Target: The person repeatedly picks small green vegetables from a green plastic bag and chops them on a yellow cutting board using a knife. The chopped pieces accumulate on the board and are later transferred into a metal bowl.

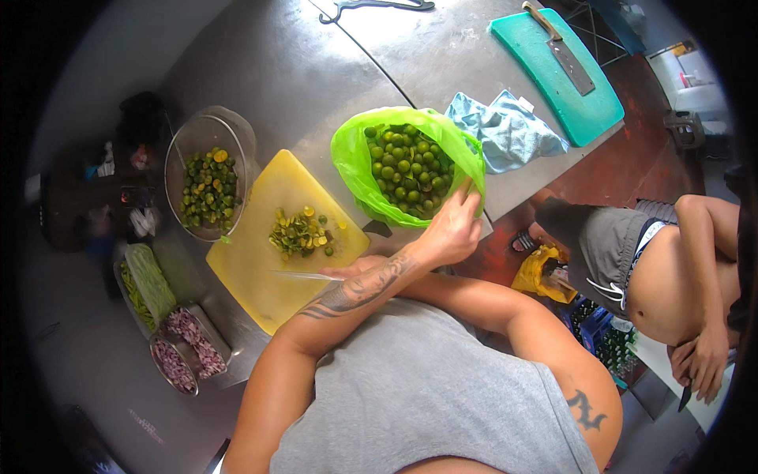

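My left hand (456, 231) reaches across my right forearm and pinches the near right rim of a bright green plastic bag (347, 154). Small whole green limes (410, 170) fill the opened bag. Partly hidden under my left forearm, my right hand (362, 266) holds a knife (304, 275); its blade points left over the yellow cutting board (268, 197), and its handle is covered. On the board lies a pile of cut lime pieces (300, 233). A metal strainer (170, 170) beside the board's far left edge contains many cut limes (209, 193).
Right of the bag lies a light blue cloth (505, 130). Farther right, a cleaver (568, 63) rests on a teal cutting board (545, 87). Metal containers of chopped purple onion (193, 340) and green vegetables (146, 284) stand lower left. Another person (671, 268) is at the right.
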{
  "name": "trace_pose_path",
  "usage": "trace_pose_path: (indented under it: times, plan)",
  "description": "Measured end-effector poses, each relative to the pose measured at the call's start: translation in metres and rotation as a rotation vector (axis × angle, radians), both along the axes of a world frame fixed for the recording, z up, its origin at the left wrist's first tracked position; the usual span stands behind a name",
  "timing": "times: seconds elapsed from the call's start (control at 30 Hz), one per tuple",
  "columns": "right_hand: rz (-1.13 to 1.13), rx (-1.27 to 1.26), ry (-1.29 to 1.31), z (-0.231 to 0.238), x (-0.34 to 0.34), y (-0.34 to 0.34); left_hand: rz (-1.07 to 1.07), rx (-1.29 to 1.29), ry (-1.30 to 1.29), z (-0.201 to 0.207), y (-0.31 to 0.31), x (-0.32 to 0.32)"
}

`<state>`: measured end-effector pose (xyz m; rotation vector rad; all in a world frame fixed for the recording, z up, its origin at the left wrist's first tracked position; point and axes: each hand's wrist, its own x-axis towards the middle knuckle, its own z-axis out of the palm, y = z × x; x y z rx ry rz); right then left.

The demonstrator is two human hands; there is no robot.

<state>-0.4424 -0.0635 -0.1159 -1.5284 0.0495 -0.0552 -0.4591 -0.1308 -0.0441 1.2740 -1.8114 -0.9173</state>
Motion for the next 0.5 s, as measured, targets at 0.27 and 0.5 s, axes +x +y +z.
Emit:
trace_pose_path:
  times: [0.27,0.5]
  plan:
    - [-0.092,-0.303,-0.087,-0.01,0.006,0.0,0.082,0.543,-0.47,0.021,0.009,0.041]
    - [-0.072,-0.362,-0.002,-0.017,0.001,0.003,0.267,0.181,-0.073,0.022,0.01,0.022]
